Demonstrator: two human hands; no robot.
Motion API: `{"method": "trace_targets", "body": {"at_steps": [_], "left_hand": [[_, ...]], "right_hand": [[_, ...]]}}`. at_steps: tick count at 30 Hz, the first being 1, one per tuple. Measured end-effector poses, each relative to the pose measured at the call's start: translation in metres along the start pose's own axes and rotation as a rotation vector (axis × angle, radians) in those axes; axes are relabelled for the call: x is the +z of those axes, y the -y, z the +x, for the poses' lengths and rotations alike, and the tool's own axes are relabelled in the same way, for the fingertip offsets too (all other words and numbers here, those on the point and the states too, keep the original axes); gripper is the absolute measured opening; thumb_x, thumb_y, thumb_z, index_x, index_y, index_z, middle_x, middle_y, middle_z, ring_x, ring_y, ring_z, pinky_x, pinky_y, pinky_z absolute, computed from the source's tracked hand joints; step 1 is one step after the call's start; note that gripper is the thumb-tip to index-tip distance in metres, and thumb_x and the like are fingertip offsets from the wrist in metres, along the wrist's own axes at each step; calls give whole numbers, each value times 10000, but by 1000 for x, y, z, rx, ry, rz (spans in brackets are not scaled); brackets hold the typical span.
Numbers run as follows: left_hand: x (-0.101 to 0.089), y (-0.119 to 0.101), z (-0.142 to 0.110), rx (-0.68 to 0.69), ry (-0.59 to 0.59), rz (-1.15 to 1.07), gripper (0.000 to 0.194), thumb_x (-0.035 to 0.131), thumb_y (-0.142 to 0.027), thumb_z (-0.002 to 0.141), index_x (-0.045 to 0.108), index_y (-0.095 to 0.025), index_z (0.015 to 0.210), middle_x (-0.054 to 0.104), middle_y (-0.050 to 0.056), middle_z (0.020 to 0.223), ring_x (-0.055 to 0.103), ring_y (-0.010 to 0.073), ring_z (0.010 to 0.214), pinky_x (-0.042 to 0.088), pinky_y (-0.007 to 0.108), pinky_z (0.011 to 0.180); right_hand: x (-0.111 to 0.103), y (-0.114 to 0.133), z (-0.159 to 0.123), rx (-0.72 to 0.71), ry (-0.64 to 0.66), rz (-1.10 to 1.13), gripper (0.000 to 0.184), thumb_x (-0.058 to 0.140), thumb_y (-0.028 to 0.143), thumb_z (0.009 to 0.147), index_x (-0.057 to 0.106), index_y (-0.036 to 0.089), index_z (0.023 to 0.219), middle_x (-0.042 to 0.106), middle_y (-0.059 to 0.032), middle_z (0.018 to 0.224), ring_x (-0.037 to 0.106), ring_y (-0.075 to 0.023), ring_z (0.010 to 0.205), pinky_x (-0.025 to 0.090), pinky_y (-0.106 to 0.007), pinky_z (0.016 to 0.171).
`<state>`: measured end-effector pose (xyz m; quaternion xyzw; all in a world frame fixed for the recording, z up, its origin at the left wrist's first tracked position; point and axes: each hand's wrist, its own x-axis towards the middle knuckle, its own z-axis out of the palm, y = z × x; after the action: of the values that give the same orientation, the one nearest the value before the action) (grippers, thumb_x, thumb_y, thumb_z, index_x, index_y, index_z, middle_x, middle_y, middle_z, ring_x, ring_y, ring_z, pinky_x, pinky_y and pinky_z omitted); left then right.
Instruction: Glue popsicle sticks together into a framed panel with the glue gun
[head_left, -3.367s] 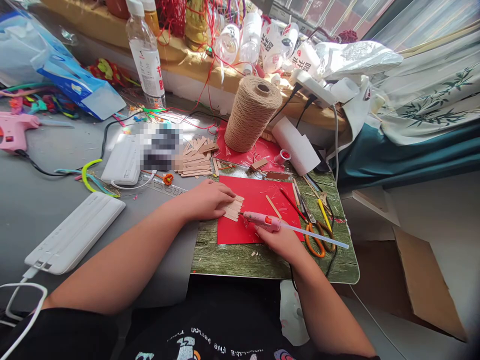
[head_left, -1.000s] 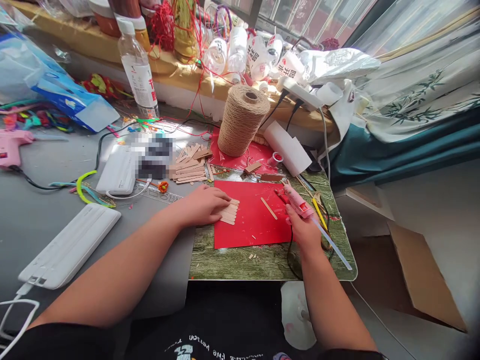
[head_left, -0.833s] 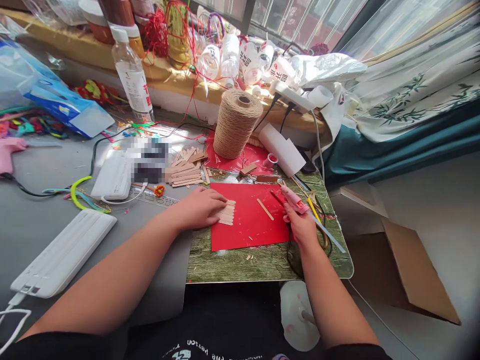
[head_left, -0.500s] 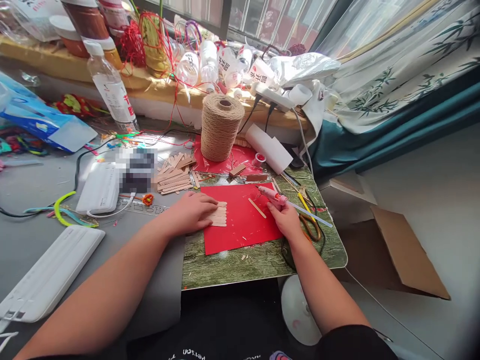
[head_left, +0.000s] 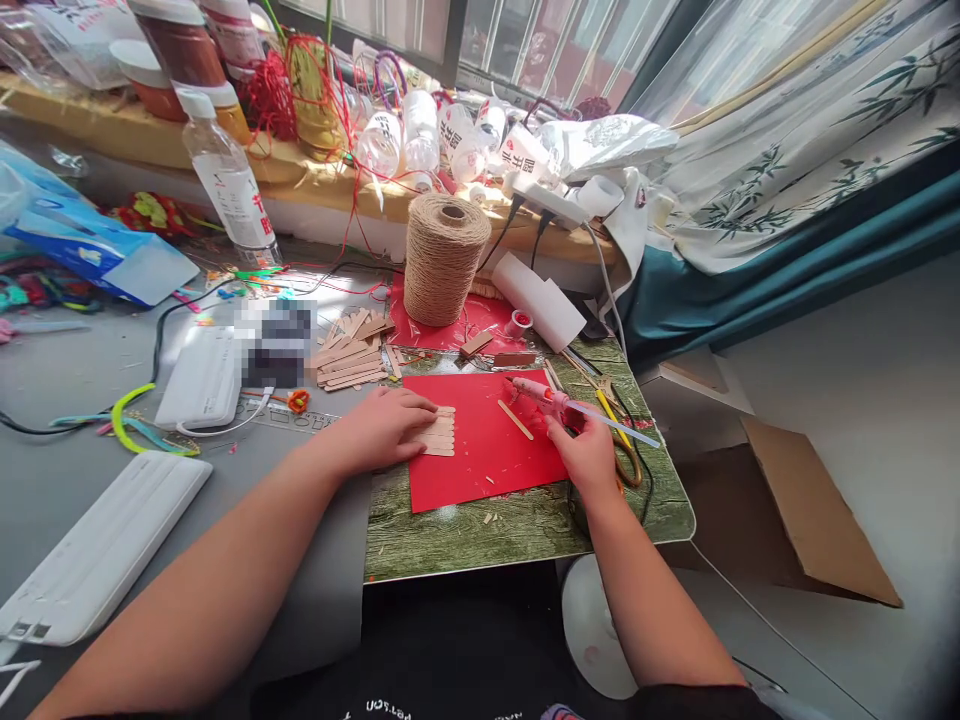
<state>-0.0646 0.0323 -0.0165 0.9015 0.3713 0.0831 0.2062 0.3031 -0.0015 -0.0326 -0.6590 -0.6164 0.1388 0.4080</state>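
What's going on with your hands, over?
Left hand on row of sticks. Right hand holds glue gun. Loose stick between hands, on red paper.

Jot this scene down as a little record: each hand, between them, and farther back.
Left hand: lying over one end of side-by-side craft sticks
Right hand: holding a pink glue gun, glue stick poking out its back
Between the hands: one loose stick on a red sheet
Farther back: twine spool, stick pile
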Motion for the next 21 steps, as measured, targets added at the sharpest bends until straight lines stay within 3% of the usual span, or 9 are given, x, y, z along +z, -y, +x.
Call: {"method": "trace_targets", "body": {"at_steps": [1,2,4,7,9,13,16,21], "left_hand": [[0,0,0,-6,2,-2,374,601,-401,938,695,-290,1283,662,50,1422,593,268,1282,365,423,1011],[1,0,0,-11,4,-4,372,602,-399,937,696,-291,1281,663,47,1420,592,269,1285,362,424,1013],[1,0,0,-13,6,-6,374,602,-400,938,692,-294,1285,659,43,1425,588,272,1292,358,428,1020],[1,0,1,-11,3,-3,385,598,-409,943,685,-293,1301,652,49,1436,586,275,1296,359,433,1025],[0,-1,1,-12,2,-1,395,598,-415,945,681,-289,1310,649,54,1440,586,277,1296,361,438,1031],[-1,-2,1,-17,-2,1,400,613,-416,936,685,-290,1309,654,50,1431,593,281,1285,373,442,1025],[0,-1,1,-10,-2,0,400,616,-420,932,688,-286,1302,657,53,1423,596,285,1276,374,444,1025],[-1,-2,1,-11,-14,-1,352,639,-429,922,702,-286,1237,667,57,1394,601,290,1252,365,450,1029]], "right_hand": [[-2,2,-8,-24,-98,-66,315,724,433,879,670,174,1049,698,-93,1009,648,-266,937,547,-454,897],[-3,6,-16,-87,-115,-117,227,700,396,909,666,189,996,686,-88,988,640,-265,938,540,-459,908],[-1,14,-30,-286,114,-157,140,637,317,962,679,208,1038,693,-105,1073,638,-278,1044,517,-479,987],[8,24,-43,-400,325,-260,364,589,269,987,611,201,1344,612,-164,1389,543,-339,1308,438,-556,1119],[14,27,-46,-374,351,-304,353,561,233,991,613,195,1339,626,-168,1369,553,-350,1284,449,-571,1097],[21,27,-43,-259,391,-232,210,569,178,965,659,210,1153,696,-119,1127,623,-299,1078,516,-492,986],[25,28,-34,-99,412,-127,271,611,160,922,632,216,1186,700,-86,1040,648,-259,981,543,-427,911],[32,38,-16,96,613,-117,191,601,104,877,648,203,1034,709,-55,956,652,-188,824,511,-310,748]]}}
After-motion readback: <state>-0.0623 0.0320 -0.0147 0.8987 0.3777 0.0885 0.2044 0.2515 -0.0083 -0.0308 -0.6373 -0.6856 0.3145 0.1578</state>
